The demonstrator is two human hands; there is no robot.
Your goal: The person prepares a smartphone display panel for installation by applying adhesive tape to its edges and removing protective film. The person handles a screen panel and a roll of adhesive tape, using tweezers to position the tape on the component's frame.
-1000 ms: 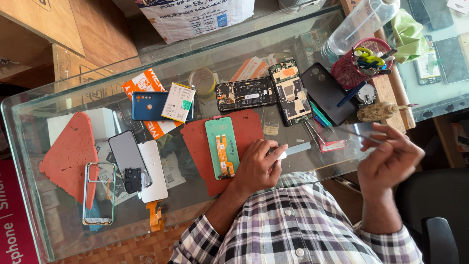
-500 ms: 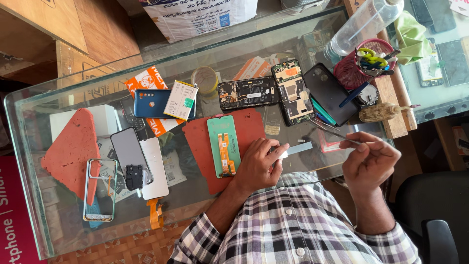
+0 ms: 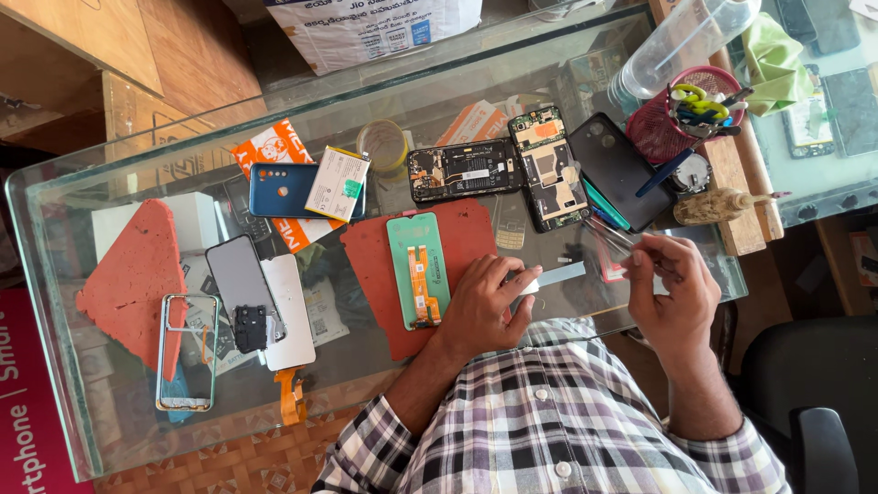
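Head view: right hand (image 3: 672,288) pinches, apparently, tweezers (image 3: 611,234).

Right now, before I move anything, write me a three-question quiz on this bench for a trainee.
1. True or false: the green screen panel lies on the red mat.
2. The left hand rests on: A) the red mat B) a laptop C) a chair.
3. Which hand is nearer the pink basket?
Key: 1 true; 2 A; 3 the right hand.
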